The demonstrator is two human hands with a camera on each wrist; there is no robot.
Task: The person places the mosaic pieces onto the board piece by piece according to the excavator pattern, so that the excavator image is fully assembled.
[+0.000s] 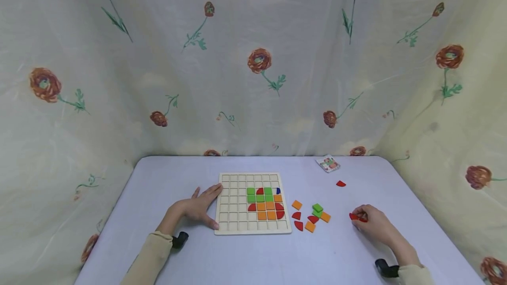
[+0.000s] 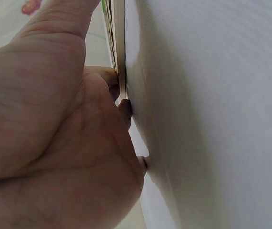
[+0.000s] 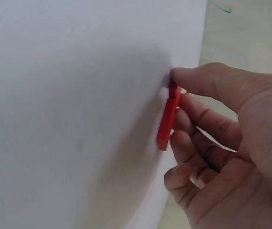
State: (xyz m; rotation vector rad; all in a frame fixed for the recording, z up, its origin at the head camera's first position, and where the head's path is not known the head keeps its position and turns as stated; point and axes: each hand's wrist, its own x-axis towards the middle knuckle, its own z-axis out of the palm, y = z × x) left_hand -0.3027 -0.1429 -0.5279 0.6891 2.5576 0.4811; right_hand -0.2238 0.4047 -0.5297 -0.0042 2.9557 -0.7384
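Observation:
My left hand (image 1: 196, 208) rests with spread fingers along the left edge of a pale square grid board (image 1: 233, 208). Its fingertips touch the rim at the upper side and the thumb lies at the lower left corner. Green, orange and red tiles and a small blue piece (image 1: 278, 191) fill cells on the board's right half. Off to the right, my right hand (image 1: 374, 223) pinches red tiles (image 3: 166, 121) between thumb and fingers, low over the table. In the right wrist view two red parts show, one overlapping the other; the fingers partly hide them.
Between the board and my right hand lie loose orange tiles (image 1: 310, 226), red quarter-round tiles (image 1: 299, 225) and green tiles (image 1: 317, 207), some overlapping. Farther back are a single red tile (image 1: 341, 184) and a patterned card (image 1: 328, 163). A flowered curtain (image 1: 237, 78) surrounds the white table (image 1: 174, 179).

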